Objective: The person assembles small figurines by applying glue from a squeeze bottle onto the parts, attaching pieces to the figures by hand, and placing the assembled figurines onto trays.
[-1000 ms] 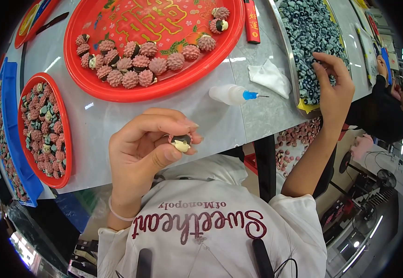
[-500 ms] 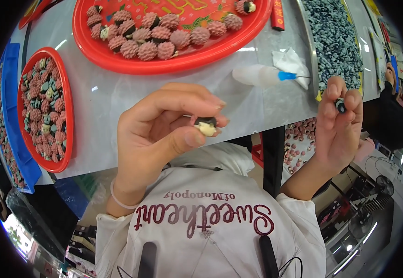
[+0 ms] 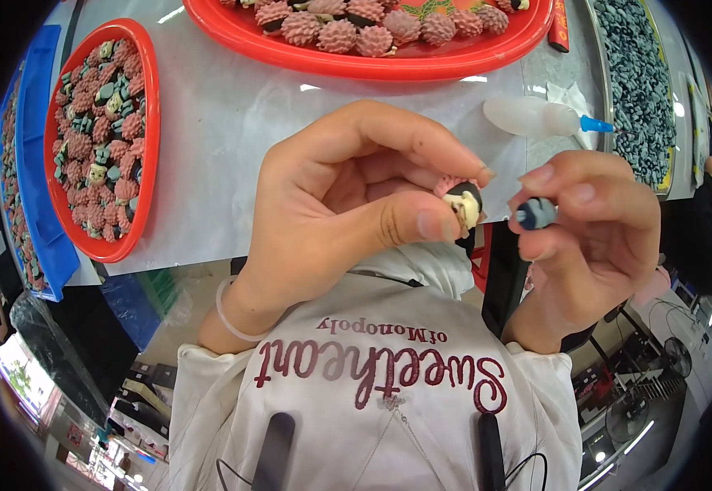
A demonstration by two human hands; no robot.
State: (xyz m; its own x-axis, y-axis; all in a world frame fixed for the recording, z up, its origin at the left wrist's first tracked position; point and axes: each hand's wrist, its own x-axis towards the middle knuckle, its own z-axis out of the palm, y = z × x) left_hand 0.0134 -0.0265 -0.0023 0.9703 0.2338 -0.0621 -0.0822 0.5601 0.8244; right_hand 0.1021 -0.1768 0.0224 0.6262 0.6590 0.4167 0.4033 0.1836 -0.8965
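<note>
My left hand (image 3: pixel 356 184) pinches a small figurine head (image 3: pixel 463 204) between thumb and fingertips. It has knobbly pink hair, a black band and a cream-coloured side. Close to its right, my right hand (image 3: pixel 589 233) grips a small dark blue and grey figurine piece (image 3: pixel 536 213), a pale stub on it pointing toward the head. A narrow gap separates the two parts. Beyond the right hand lies a white squeeze bottle (image 3: pixel 529 118) with a blue needle tip, on its side near a crumpled white tissue (image 3: pixel 567 96).
A large red tray (image 3: pixel 356 64) at the far side holds several pink heads. To the left stand a red oval basket (image 3: pixel 153 123) of mixed parts and a blue bin (image 3: pixel 35 180). At far right, a metal tray (image 3: pixel 602 61) is heaped with blue-grey pieces.
Both hands have come together in front of me, the right one moving left with the blue-grey piece and the left one moving right with the pink-haired head. The view has shifted too.
</note>
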